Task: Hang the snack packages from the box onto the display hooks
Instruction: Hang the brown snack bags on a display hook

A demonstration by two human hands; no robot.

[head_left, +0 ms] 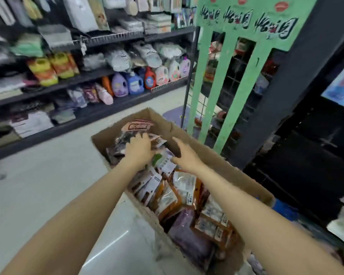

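An open cardboard box [213, 153] stands on the floor in front of me, filled with several snack packages [173, 197] in orange, purple and dark wrappers. My left hand [138, 150] lies on the dark packages at the far end of the box, fingers spread over them. My right hand [184, 155] hovers just right of it over the packages, fingers straight and holding nothing. The green display stand [244, 80] with a black wire grid and hooks rises right behind the box; a few red packages hang on it.
Dark store shelves [91, 76] with detergent bottles and bagged goods run along the left and back. Pale tiled floor [38, 185] lies left of the box. A dark pillar [298, 86] and black fixtures stand at the right.
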